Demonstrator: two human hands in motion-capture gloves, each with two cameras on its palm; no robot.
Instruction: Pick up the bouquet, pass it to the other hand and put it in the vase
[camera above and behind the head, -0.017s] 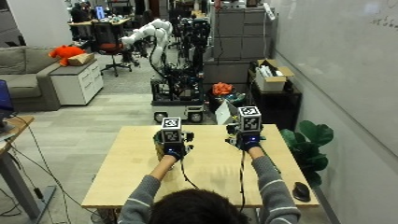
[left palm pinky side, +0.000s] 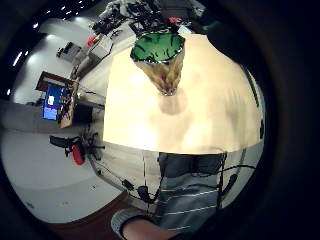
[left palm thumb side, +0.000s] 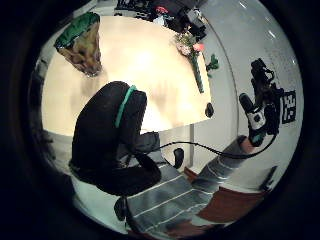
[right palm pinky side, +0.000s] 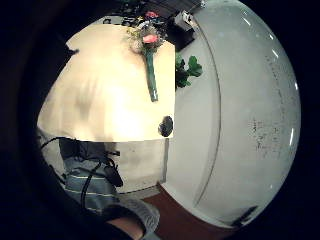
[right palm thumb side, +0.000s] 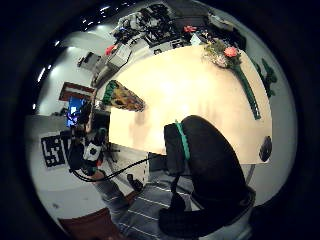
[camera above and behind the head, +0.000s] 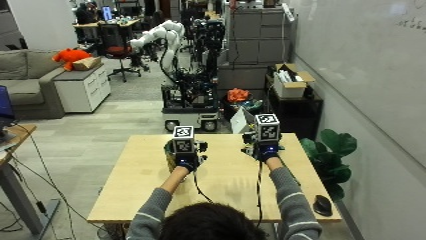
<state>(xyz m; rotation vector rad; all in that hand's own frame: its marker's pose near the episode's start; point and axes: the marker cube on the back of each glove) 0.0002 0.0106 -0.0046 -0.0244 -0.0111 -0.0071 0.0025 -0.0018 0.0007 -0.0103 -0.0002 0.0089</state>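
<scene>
Outside view shows the desk (camera above and behind the head: 133, 185), a pale wooden top, with both hands raised above its middle and nothing gripped in either. The left hand (camera above and behind the head: 184, 159) and right hand (camera above and behind the head: 265, 150) are seen from their backs there, so the fingers are hidden in that view; in the thumb-side palm views a relaxed thumb crosses each picture with nothing in it, and both hands are judged slack and empty. The vase (left palm pinky side: 159, 65), with a green inside and mottled amber walls, stands upright toward the far left part of the desk, beneath the left palm. The bouquet (right palm pinky side: 147, 55) lies flat near the right edge of the desk, and is also seen in the left thumb-side view (left palm thumb side: 192, 57) and the right thumb-side view (right palm thumb side: 235, 70). Its long axis runs roughly along that right edge: the blooms, one of them pink, point toward the far edge, and the green wrapped stem points back toward the person. A dark mouse (camera above and behind the head: 322, 205) sits at the near right corner, apart from the stem's end. The bouquet is well apart from the vase and from the left hand, and the right hand is the nearer one. The pick-up is not yet begun; it is judged that the stem would best be reached by the right hand, then passed left toward the vase.
</scene>
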